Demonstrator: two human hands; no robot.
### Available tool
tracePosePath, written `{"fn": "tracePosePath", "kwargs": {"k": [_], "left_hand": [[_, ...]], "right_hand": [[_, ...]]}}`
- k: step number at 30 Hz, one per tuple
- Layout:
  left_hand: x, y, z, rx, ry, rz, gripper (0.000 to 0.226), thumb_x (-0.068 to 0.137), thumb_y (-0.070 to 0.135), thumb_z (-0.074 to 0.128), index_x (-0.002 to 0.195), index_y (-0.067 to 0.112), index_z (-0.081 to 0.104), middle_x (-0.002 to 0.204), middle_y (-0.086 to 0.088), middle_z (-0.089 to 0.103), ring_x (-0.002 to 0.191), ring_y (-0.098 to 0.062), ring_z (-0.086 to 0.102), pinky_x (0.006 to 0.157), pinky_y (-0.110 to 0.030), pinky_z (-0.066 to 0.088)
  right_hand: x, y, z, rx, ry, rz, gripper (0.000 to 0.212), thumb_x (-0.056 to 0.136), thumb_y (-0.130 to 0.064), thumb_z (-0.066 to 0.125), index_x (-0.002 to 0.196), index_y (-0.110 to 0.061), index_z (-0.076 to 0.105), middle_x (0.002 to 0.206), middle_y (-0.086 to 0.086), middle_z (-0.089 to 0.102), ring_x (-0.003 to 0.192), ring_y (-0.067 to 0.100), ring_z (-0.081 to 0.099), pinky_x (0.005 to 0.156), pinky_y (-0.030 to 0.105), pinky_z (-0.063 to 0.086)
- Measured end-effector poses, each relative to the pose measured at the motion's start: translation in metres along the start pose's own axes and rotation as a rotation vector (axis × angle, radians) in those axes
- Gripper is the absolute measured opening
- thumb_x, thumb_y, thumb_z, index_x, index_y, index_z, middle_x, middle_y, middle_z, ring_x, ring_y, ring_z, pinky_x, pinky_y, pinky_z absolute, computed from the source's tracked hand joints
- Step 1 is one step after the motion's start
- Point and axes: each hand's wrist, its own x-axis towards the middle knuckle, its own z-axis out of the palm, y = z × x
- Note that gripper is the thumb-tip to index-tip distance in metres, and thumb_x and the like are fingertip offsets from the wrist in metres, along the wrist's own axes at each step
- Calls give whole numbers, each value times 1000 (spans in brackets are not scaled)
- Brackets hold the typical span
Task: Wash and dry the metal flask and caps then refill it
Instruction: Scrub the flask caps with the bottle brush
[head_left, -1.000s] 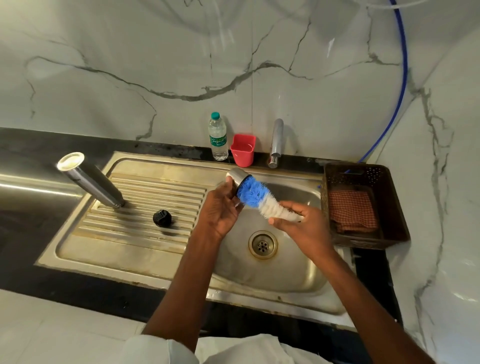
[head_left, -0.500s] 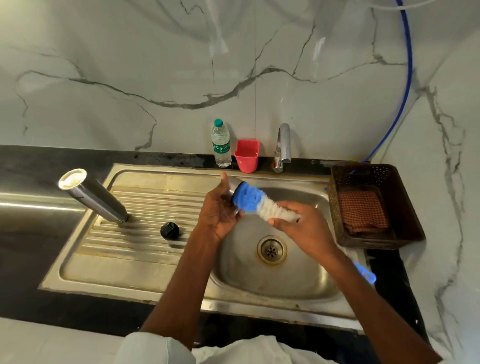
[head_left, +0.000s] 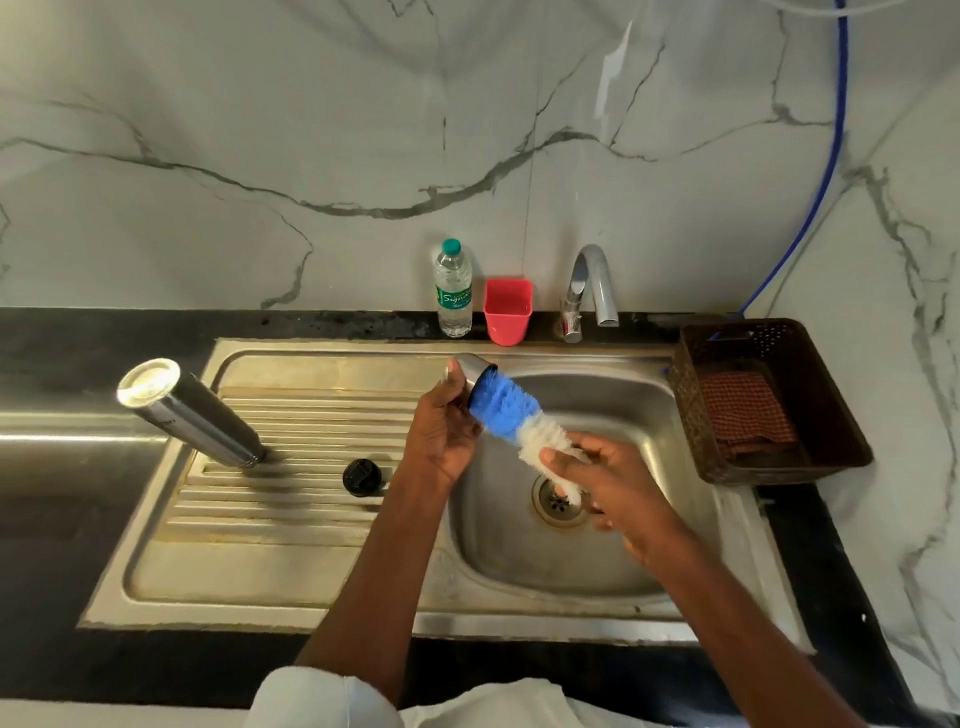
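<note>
My left hand (head_left: 441, 431) grips a metal cup-shaped cap (head_left: 470, 371) over the sink basin (head_left: 639, 410). A bottle brush (head_left: 506, 408) with blue and white bristles has its blue end pushed into the cap's mouth. My right hand (head_left: 613, 483) grips the brush at its white end, above the drain (head_left: 558, 501). The metal flask (head_left: 189, 413) stands upside down on the ribbed drainboard (head_left: 311, 415), leaning left. A small black inner cap (head_left: 362, 476) lies on the drainboard beside my left wrist.
A plastic water bottle (head_left: 453, 288) and a red cup (head_left: 507, 310) stand behind the sink, next to the tap (head_left: 589, 291). A brown basket (head_left: 826, 415) holding a checked cloth (head_left: 745, 410) sits on the black counter to the right. A blue hose (head_left: 826, 166) runs up the wall.
The view has tilted, so everything sits lower in frame. My right hand has drawn back and down toward the drain, so more of the brush shows outside the cap.
</note>
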Motion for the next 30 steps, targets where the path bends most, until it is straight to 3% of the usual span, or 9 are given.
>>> {"fn": "tracePosePath", "kwargs": {"k": [3, 6, 9, 13, 17, 19, 22, 26, 30], "left_hand": [[1, 4, -12, 18, 56, 4, 24, 76, 34, 81, 87, 14, 72, 105, -8, 73, 117, -33, 68, 112, -55, 49], [2, 13, -20, 71, 75, 34, 34, 78, 39, 80, 102, 20, 66, 122, -7, 76, 101, -25, 75, 93, -46, 57], [1, 17, -27, 115, 65, 51, 59, 77, 25, 81, 131, 23, 58, 113, -11, 73, 95, -27, 75, 90, -43, 60], [-3, 9, -26, 137, -49, 7, 80, 73, -4, 75, 145, 25, 57, 131, -17, 65, 99, -30, 74, 84, -38, 63], [-9, 6, -19, 192, -138, 19, 76, 68, 12, 94, 138, 19, 64, 119, -8, 71, 94, -19, 70, 75, -28, 59], [-11, 6, -16, 110, -191, -22, 75, 57, 32, 102, 123, 16, 70, 114, -9, 74, 94, -18, 69, 72, -28, 55], [-12, 5, -13, 30, -183, -29, 67, 64, 31, 96, 123, 13, 69, 117, -10, 74, 98, -21, 69, 67, -26, 52], [-10, 2, -20, -60, -56, -140, 33, 80, 26, 84, 104, 8, 71, 108, -12, 68, 69, -15, 65, 55, -22, 57], [-12, -11, -32, 38, 14, -309, 33, 77, 29, 87, 97, 7, 73, 85, -7, 68, 63, -13, 58, 68, -31, 61]], "right_hand": [[-3, 14, -2, -407, 189, -259, 29, 79, -36, 86, 105, -38, 75, 83, -17, 74, 64, -2, 65, 55, 12, 45], [-8, 28, -14, -762, 290, -301, 42, 75, -48, 84, 115, -46, 71, 98, -25, 72, 80, -9, 64, 66, 3, 41], [-16, 34, -26, -701, 326, -279, 45, 76, -48, 85, 118, -41, 71, 93, -23, 72, 79, -9, 65, 65, 10, 48], [-22, 30, -34, -549, 404, -264, 42, 79, -40, 85, 119, -33, 72, 84, -22, 71, 74, -8, 67, 58, 11, 49], [-24, 25, -33, -425, 370, -294, 42, 79, -46, 83, 119, -38, 71, 90, -18, 75, 78, 1, 71, 69, 37, 62], [-24, 23, -29, -409, 358, -316, 42, 80, -46, 83, 119, -39, 71, 92, -18, 75, 78, 0, 71, 67, 29, 60], [-28, 17, -23, -311, 324, -358, 35, 83, -29, 84, 116, -30, 73, 91, -12, 76, 73, -3, 70, 55, 10, 48], [-30, 22, -17, -174, 299, -388, 35, 82, -19, 85, 115, -23, 74, 86, -8, 77, 70, 0, 70, 55, 12, 49], [-33, 24, -7, -232, 305, -383, 40, 81, -29, 86, 119, -29, 72, 94, -11, 76, 80, 2, 71, 61, 14, 52]]}}
